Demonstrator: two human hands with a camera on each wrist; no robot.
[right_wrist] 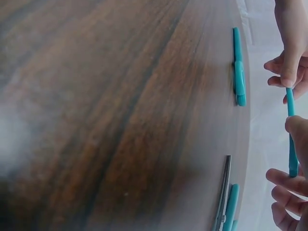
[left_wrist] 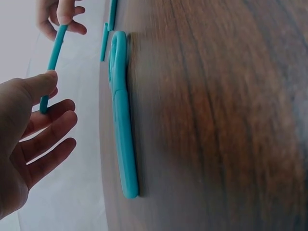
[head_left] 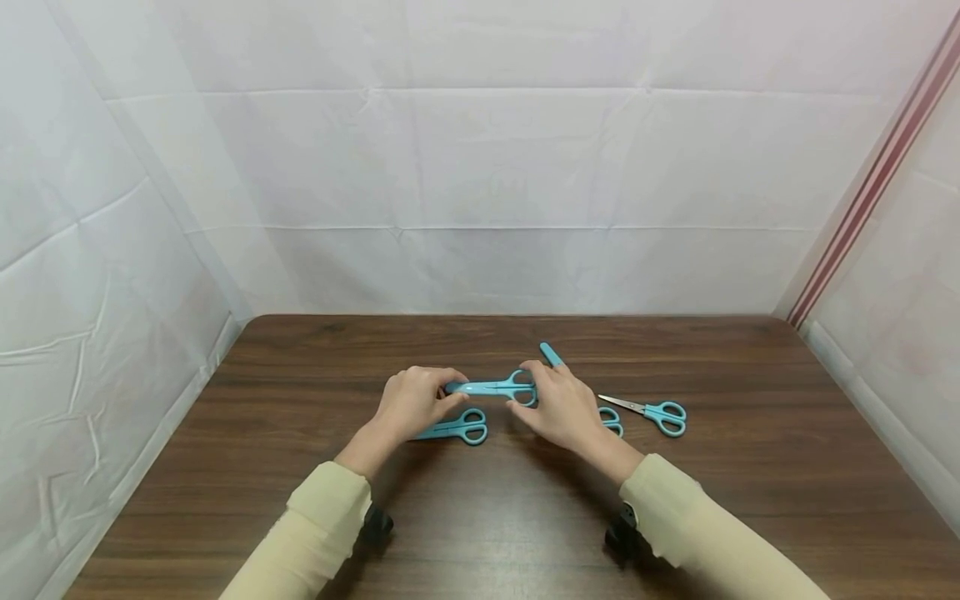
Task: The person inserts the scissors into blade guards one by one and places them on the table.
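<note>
- Both hands hold one pair of teal scissors (head_left: 491, 387) lifted just above the wooden desk (head_left: 495, 517), roughly at its middle.
- The left hand (head_left: 411, 402) pinches the covered blade end between thumb and forefinger; in the left wrist view the remaining fingers (left_wrist: 48, 139) are spread loosely below it.
- The right hand (head_left: 558, 406) grips the handle loops, thumb and fingertips closed on them.
- Judging by this, the blade cover (head_left: 457, 387) sits on the held scissors, but whether it is fully seated or only partly on cannot be told.
- A second pair of capped scissors (head_left: 457, 428) lies flat on the desk just under and behind the left hand.
- A bare-bladed pair of scissors (head_left: 651, 411), steel showing, lies to the right, well clear of the hands; as a judgement, it is the one left without a cover.
- A loose teal cover (head_left: 551, 354) rests just beyond the right hand.
- Another teal handle (head_left: 611, 419) peeks out from behind the right hand, mostly hidden.
- Nothing blocks the hands; the lying pairs are close enough to be nudged.
</note>
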